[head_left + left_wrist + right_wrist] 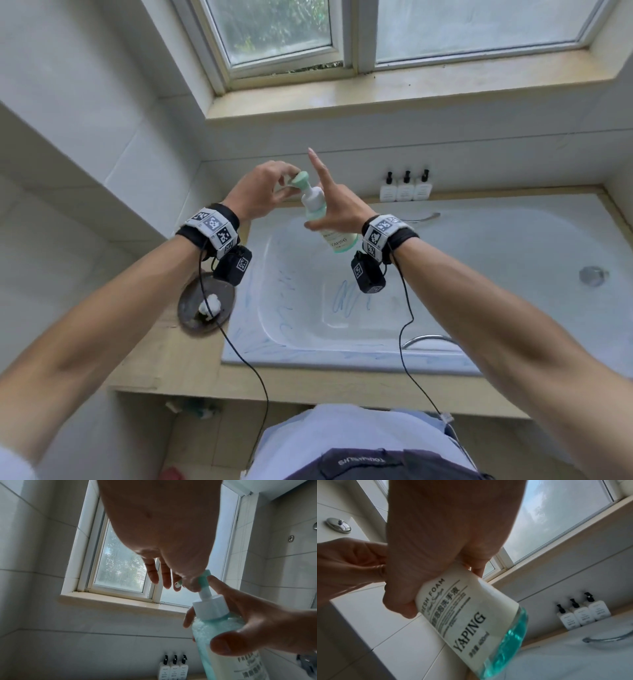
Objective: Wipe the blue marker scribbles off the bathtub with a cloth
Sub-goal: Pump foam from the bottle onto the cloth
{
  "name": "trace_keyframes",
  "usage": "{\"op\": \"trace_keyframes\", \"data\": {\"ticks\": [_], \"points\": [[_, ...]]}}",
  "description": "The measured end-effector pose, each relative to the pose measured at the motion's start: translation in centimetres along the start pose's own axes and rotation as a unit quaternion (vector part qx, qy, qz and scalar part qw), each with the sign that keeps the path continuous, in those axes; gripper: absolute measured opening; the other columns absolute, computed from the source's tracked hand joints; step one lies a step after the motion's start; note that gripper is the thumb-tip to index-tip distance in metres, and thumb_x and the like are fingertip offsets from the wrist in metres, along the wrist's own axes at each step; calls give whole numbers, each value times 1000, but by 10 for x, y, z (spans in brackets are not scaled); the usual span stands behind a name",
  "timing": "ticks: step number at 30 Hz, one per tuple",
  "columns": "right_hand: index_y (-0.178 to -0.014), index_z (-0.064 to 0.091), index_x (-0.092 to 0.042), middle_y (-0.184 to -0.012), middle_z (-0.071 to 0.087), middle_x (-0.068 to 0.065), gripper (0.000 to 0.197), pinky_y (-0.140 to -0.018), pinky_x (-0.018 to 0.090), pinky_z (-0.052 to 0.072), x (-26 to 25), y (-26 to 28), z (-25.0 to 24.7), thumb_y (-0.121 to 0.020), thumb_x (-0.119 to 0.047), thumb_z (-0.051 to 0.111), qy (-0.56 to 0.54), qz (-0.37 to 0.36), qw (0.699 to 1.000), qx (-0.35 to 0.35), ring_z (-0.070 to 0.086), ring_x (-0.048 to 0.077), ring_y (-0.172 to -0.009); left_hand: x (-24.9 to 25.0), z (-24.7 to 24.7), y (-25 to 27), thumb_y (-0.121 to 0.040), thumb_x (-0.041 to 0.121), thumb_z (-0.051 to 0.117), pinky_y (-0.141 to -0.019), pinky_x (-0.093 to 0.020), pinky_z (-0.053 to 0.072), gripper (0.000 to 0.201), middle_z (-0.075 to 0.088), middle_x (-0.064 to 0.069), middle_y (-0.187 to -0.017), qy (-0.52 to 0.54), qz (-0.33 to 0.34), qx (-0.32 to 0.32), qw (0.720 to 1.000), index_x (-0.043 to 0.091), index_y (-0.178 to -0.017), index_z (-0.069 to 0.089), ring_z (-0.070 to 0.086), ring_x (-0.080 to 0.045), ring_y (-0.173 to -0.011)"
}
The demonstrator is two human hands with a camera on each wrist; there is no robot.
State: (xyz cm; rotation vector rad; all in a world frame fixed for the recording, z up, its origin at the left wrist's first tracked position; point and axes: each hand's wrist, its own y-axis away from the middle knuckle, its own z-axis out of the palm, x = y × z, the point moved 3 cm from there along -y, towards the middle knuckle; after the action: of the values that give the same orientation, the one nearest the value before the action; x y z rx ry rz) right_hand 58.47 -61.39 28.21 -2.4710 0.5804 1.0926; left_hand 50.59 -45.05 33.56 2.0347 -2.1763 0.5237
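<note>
Blue marker scribbles (346, 298) still cover the bathtub (479, 240) floor below. Right hand (337, 209) grasps a foam soap bottle (317, 212); left hand (263, 192) fingers pinch its pump. Soaping comes first; next, fetch a cloth, unseen here.

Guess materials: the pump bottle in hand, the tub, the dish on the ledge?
Bottle: clear plastic likely, teal liquid showing through, matte paper-like label, plastic pump.
Tub: glossy white, enamel or acrylic, can't tell; soft reflections.
Dish: dark with a dull sheen, maybe metal or glazed ceramic.
</note>
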Motion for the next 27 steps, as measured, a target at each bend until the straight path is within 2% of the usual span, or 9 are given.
{"op": "trace_keyframes", "data": {"ticks": [2, 6, 8, 11, 15, 17, 20, 23, 27], "points": [[-155, -19, -40, -93, 70, 1, 140, -77, 42, 58, -15, -12, 24, -67, -21, 88, -7, 3, 1000, 8, 69, 19, -74, -20, -13, 16, -84, 36, 72, -78, -37, 53, 34, 68, 3, -99, -1, 14, -1, 1000, 17, -112, 67, 57, -13, -84], [-156, -15, -39, -96, 70, 2, 138, -77, 38, 56, -40, -34, 75, -68, -23, 89, -2, 11, 1000, 11, 68, 19, -75, -61, -28, 50, -81, 38, 77, -77, -32, 50, 36, 67, 2, -93, 31, 9, 11, 999, 14, -106, 67, 57, -14, -83], [-157, -11, -39, -108, 71, 7, 135, -80, 37, 55, -52, -41, 101, -68, -25, 89, -2, 19, 1000, 9, 69, 22, -84, -77, -35, 68, -79, 41, 78, -77, -31, 50, 38, 69, 3, -92, 44, -3, 10, 999, 15, -105, 69, 59, -14, -84], [-158, -5, -38, -135, 62, 14, 131, -90, 41, 53, -68, -51, 142, -69, -27, 91, -10, 22, 999, -34, 67, 30, -103, -98, -46, 98, -73, 46, 83, -76, -25, 50, 43, 70, 5, -92, 53, -23, 3, 998, 18, -104, 72, 59, -11, -82], [-154, 5, -44, -129, 65, 7, 123, -94, 46, 54, -84, -71, 193, -67, -34, 91, -17, 19, 995, -100, 66, 28, -105, -120, -50, 145, -74, 49, 80, -82, -31, 44, 41, 69, 9, -93, -41, -39, 9, 998, 21, -103, 69, 57, -12, -85], [-154, 8, -44, -132, 63, 5, 122, -98, 42, 51, -89, -80, 213, -66, -33, 92, -29, 13, 992, -124, 63, 25, -112, -131, -49, 169, -75, 49, 79, -85, -32, 38, 41, 68, 8, -95, -79, -71, 22, 994, 21, -103, 66, 56, -13, -89], [-157, 8, -36, -144, 53, 6, 125, -110, 40, 43, -98, -97, 249, -65, -34, 93, -31, 9, 987, -159, 52, 23, -129, -157, -56, 216, -75, 50, 77, -83, -29, 34, 38, 64, 10, -93, -114, -148, 37, 982, 23, -97, 62, 54, -11, -88], [-159, 9, -29, -154, 41, 13, 125, -117, 41, 36, -117, -111, 294, -66, -36, 93, -20, -5, 982, -187, 42, 26, -140, -188, -70, 277, -76, 50, 73, -84, -32, 37, 34, 62, 10, -88, -152, -234, 36, 959, 24, -92, 58, 52, -13, -84], [-158, 14, -25, -154, 41, 15, 113, -115, 38, 35, -131, -120, 331, -74, -34, 88, -9, -4, 984, -176, 42, 28, -140, -231, -79, 339, -74, 47, 72, -84, -36, 40, 30, 61, 7, -86, -182, -333, 5, 925, 24, -88, 58, 53, -17, -84]]}}
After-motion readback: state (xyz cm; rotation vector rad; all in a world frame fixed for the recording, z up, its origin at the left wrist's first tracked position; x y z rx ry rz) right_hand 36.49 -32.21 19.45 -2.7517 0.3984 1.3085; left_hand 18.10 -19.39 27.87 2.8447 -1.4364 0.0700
